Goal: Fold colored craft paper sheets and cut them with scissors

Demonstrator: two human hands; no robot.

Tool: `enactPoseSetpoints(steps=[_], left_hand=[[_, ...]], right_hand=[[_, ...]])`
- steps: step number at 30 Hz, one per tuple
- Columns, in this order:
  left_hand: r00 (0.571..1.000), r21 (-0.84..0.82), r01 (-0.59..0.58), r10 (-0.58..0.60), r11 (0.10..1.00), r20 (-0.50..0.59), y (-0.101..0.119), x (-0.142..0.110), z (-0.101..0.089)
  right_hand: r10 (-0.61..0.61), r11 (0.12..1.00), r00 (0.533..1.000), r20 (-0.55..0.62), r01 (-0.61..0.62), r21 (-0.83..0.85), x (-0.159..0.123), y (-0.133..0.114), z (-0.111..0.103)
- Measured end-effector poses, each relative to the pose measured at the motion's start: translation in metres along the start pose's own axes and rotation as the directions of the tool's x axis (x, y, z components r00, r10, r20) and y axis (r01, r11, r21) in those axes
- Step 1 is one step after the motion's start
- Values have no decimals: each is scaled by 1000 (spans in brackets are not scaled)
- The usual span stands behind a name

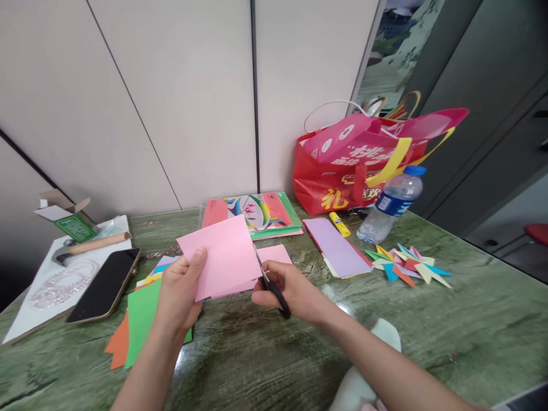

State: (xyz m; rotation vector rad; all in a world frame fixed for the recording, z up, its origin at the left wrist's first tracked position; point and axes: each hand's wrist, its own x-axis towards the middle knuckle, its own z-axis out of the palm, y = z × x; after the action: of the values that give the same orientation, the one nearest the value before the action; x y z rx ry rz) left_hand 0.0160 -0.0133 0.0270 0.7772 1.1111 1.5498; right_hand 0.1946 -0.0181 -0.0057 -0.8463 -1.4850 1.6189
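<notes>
Green marbled bench (pixel 240 365) below, pink paper (pixel 222 257) held above it, light, easily creased, best gripped by its left edge, where my left hand (pixel 182 285) pinches it while my right hand (pixel 291 288) grasps the scissors (pixel 276 294).

Even, fairly bright indoor light, its source out of frame; small white glare patches on the desk (pixel 240 359) at lower centre and right. Dark upper right and left edge. Wide-angle stretching slants lines near the edges; fine print looks soft.
</notes>
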Motion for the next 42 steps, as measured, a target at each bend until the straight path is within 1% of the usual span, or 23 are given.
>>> enactPoseSetpoints(steps=[5, 10, 22, 28, 32, 34, 39, 42], left_hand=[[995, 63, 79, -82, 995, 58, -3, -2, 1], [989, 69, 104, -111, 992, 99, -6, -4, 2], [992, 83, 84, -91, 993, 88, -7, -6, 3], [994, 97, 81, -87, 992, 64, -8, -6, 4], [994, 96, 86, -92, 992, 62, -8, -7, 5], [994, 84, 87, -93, 993, 65, -9, -7, 6], [993, 54, 86, -90, 995, 70, -9, -7, 8], [993, 52, 93, -96, 994, 63, -9, -7, 8]], right_hand=[[-37, 999, 999, -39, 38, 22, 3, 1, 0], [-83, 996, 993, -86, 85, 19, 5, 3, 0], [-88, 996, 990, -113, 90, 13, 5, 3, 0], [-117, 993, 985, -130, 119, 7, 5, 3, 2], [-89, 996, 985, -145, 93, 17, 5, 4, 3], [-85, 996, 986, -145, 89, 19, 4, 3, 4], [-135, 988, 983, -121, 142, 54, 4, 1, 5], [-134, 989, 985, -114, 139, 40, 4, 3, 5]])
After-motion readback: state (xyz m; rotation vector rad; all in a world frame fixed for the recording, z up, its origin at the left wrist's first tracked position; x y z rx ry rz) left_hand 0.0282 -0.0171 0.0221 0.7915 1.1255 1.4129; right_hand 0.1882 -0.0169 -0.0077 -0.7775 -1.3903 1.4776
